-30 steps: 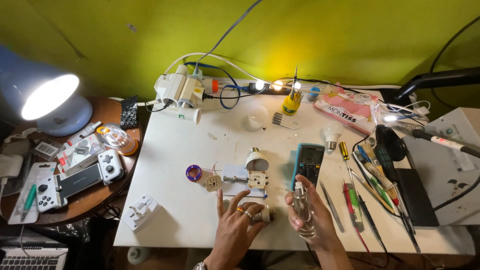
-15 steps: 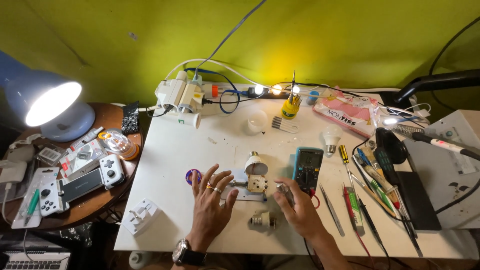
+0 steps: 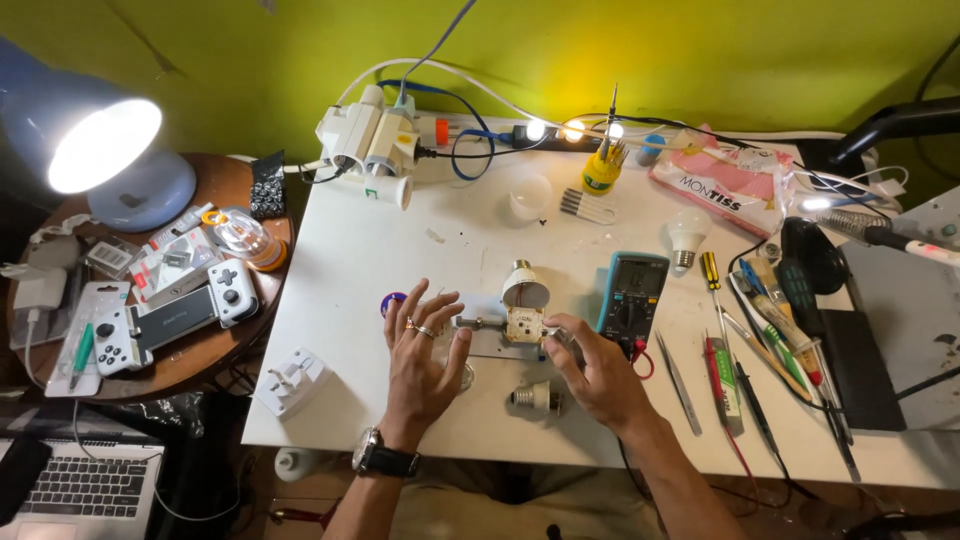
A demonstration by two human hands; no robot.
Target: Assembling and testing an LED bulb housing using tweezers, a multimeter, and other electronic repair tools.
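White light pours from the blue desk lamp (image 3: 105,150) at the far left, above a round brown side table (image 3: 215,360) cluttered with a white game controller (image 3: 170,320). On the white desk (image 3: 340,270), the left hand (image 3: 420,355) lies flat with fingers spread, its grip wide open and holding nothing, fingertips resting at the left end of the small grey metal plate (image 3: 485,335). On that plate sits the square circuit board (image 3: 525,325), beside the opened white bulb housing (image 3: 523,290). The right hand (image 3: 595,370) has its fingertips closed lightly at the board's right edge; whether it pinches a part or only steadies it I cannot tell. A loose screw-base bulb socket (image 3: 530,398) lies just in front, near both wrists, and could be knocked off the desk. Next right stands the teal multimeter (image 3: 632,295); its red lead trails under the right hand and could snag, dragging the board.
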